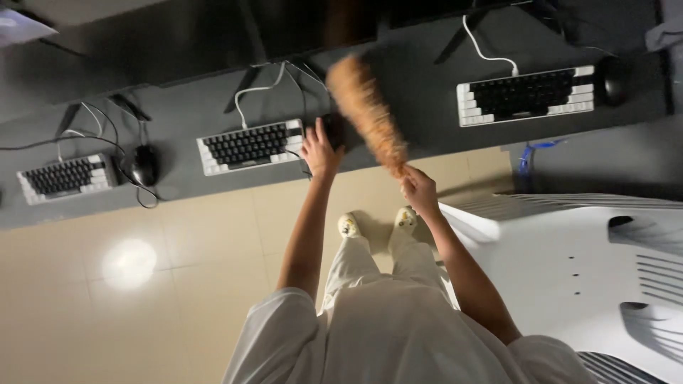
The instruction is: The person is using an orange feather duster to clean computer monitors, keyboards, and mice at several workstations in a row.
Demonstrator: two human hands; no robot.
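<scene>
My right hand is closed around the handle of the fluffy orange-brown feather duster; its long axis slants up-left over the dark desk. My left hand, fingers spread, probably rests on a black mouse.

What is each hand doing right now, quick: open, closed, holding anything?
Left hand: open, fingers spread, resting at the desk edge beside the middle keyboard.
Right hand: closed around the handle of an orange feather duster, blurred above the desk.
</scene>
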